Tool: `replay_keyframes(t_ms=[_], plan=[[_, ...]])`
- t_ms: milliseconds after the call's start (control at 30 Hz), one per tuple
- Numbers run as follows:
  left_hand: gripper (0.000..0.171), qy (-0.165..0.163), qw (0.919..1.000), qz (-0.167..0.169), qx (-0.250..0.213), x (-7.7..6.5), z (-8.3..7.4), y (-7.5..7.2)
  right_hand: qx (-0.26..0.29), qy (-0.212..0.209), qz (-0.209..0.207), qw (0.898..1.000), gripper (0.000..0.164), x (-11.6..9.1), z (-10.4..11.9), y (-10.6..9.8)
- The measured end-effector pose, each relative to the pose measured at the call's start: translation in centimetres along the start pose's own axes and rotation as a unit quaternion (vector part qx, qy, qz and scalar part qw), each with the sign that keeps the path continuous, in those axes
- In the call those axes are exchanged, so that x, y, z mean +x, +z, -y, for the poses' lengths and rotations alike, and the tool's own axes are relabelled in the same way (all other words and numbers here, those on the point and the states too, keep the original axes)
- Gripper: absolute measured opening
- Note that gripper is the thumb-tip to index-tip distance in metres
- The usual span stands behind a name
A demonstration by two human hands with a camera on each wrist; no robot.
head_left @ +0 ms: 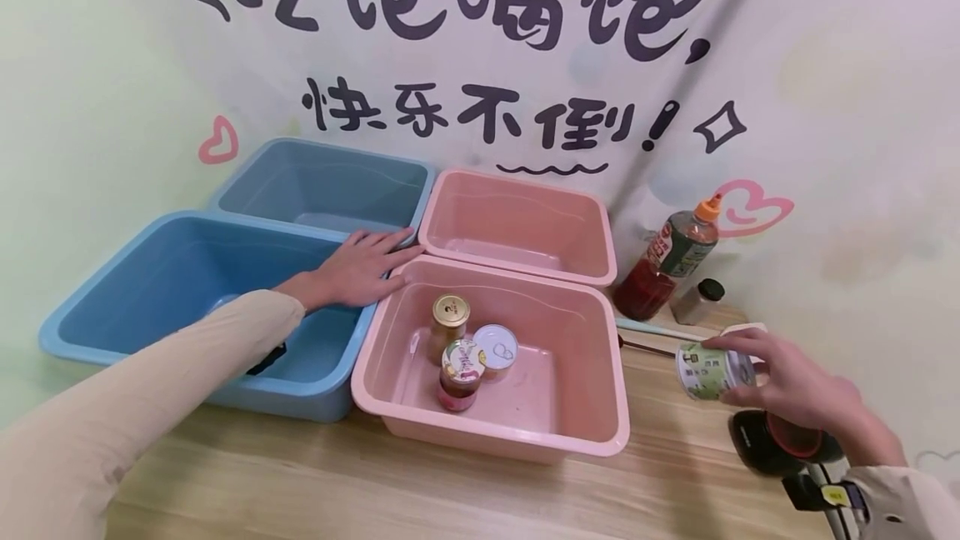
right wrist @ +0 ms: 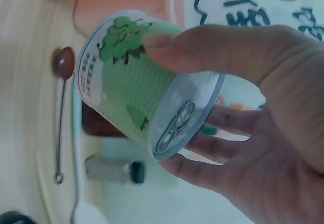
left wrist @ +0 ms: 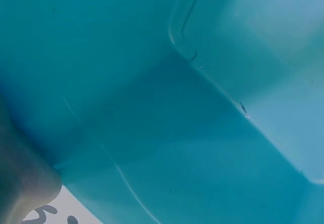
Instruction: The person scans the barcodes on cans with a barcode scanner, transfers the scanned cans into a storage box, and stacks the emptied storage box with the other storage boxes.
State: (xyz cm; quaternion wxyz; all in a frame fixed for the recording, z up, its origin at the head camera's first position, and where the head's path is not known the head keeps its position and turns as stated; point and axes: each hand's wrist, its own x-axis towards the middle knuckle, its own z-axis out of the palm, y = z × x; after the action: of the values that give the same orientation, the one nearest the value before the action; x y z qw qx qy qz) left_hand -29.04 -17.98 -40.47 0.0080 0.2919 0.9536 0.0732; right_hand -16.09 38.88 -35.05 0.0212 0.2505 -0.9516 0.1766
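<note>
My right hand (head_left: pixel 791 377) grips a green-labelled tin can (head_left: pixel 708 369) by its pull-tab end, thumb on one side and fingers on the other. In the right wrist view the can (right wrist: pixel 129 77) is tilted, its ring-pull lid towards the palm. My left hand (head_left: pixel 360 269) lies with fingers spread over the rims where the blue and pink tubs meet. Inside the front pink tub (head_left: pixel 592 373) stand a gold-lidded jar (head_left: pixel 450 311), a tin with a ring-pull lid (head_left: pixel 497 348) and a small jar with a printed lid (head_left: pixel 461 365).
A front blue tub (head_left: pixel 187 240), a back blue tub (head_left: pixel 330 177) and a back pink tub (head_left: pixel 517 223) adjoin. On the right stand a red sauce bottle (head_left: pixel 667 261), a black-capped shaker (head_left: pixel 699 300) and a black object (head_left: pixel 765 444). A long spoon (right wrist: pixel 63 113) lies on the table.
</note>
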Motion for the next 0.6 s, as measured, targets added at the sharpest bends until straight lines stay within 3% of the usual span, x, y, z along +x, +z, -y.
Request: replay_keyframes(t_ms=[267, 600], plan=[[0.060, 0.000, 1.0000, 0.001, -0.004, 0.0, 0.1, 0.0, 0.043, 0.026, -0.015, 0.999, 0.065, -2.7, -2.7, 2.5], [0.060, 0.001, 1.0000, -0.001, -0.002, 0.0, 0.0, -0.1, -0.005, 0.060, -0.023, 0.998, 0.066, -4.4, -3.9, 2.7]])
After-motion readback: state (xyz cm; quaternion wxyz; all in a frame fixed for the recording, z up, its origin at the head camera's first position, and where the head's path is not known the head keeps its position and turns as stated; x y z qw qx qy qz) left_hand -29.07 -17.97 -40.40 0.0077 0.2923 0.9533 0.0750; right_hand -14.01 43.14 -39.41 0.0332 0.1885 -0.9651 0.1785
